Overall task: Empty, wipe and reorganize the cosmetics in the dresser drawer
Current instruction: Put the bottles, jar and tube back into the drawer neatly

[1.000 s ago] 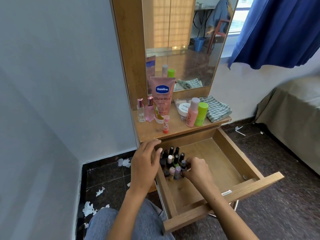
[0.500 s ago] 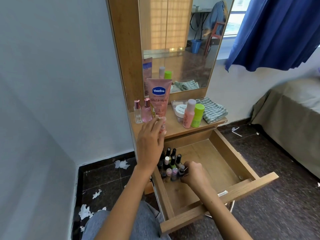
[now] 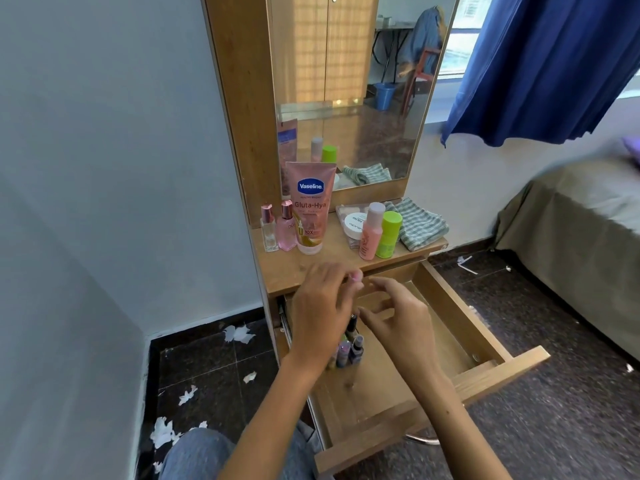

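Note:
The wooden drawer [image 3: 460, 327] is pulled out under the dresser shelf [image 3: 332, 261]. Several nail polish bottles [image 3: 349, 351] stand in its near left corner, partly hidden by my left hand. My left hand [image 3: 322, 306] hovers over the drawer's back edge, closed on a small pink lip balm tube [image 3: 356, 277] whose tip shows at my fingertips. My right hand [image 3: 398, 317] is just beside it, fingers apart and empty. On the shelf stand a pink Vaseline tube [image 3: 310, 209], two perfume bottles [image 3: 277, 226], a pink bottle [image 3: 370, 233], a green bottle [image 3: 389, 235] and a white jar [image 3: 355, 223].
A folded checked cloth [image 3: 419, 223] lies at the shelf's right end. A mirror [image 3: 353, 88] rises behind the shelf. Torn white paper scraps [image 3: 187, 396] litter the dark floor on the left. A bed [image 3: 585, 230] stands to the right, a blue curtain [image 3: 540, 64] above it.
My left hand went up to the shelf, took the pink lip balm tube and brought it down over the drawer. My right hand left the nail polish bottles and rose toward the left hand.

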Demonstrator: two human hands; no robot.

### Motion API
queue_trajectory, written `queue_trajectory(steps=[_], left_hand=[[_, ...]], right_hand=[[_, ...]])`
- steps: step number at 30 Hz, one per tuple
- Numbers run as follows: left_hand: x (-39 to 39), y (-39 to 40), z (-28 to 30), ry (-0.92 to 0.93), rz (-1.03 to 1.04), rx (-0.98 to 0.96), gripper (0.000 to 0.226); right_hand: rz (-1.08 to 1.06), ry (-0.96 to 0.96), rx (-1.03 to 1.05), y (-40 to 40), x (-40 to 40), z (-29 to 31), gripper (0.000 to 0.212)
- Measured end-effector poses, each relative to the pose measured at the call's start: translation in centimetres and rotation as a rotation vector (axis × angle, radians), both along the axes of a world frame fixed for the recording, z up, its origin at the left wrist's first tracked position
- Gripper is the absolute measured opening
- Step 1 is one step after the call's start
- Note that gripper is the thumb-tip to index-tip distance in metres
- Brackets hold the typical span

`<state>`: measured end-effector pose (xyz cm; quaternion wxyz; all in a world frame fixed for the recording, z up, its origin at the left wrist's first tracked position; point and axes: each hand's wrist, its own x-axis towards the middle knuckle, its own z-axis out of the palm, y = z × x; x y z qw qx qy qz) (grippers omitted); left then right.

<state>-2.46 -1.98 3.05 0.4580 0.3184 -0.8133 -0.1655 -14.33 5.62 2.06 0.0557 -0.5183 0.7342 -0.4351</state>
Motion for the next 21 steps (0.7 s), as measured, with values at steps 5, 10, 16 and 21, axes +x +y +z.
queue_trajectory(steps=[5, 10, 16, 21], left_hand=[[0.5, 2.8, -0.7, 0.051, -0.095, 0.080, 0.016], [2.5, 2.8, -2.2, 0.012, 0.007, 0.153, 0.032], [4.5, 3.0, -3.6, 0.075, 0.098, 0.229, 0.028], [5.0, 3.3, -4.2, 0.062, 0.123, 0.239, 0.024]], right_hand=[[0.035, 0.120, -0.046, 0.1, 0.2, -0.2, 0.003], [-0.077, 0.067, 0.263, 0.3, -1.8, -3.4, 0.022], [-0.015, 0.058, 0.518, -0.4, -2.1, -5.3, 0.023], [-0.005, 0.061, 0.641, -0.9, -2.0, -5.8, 0.006]])
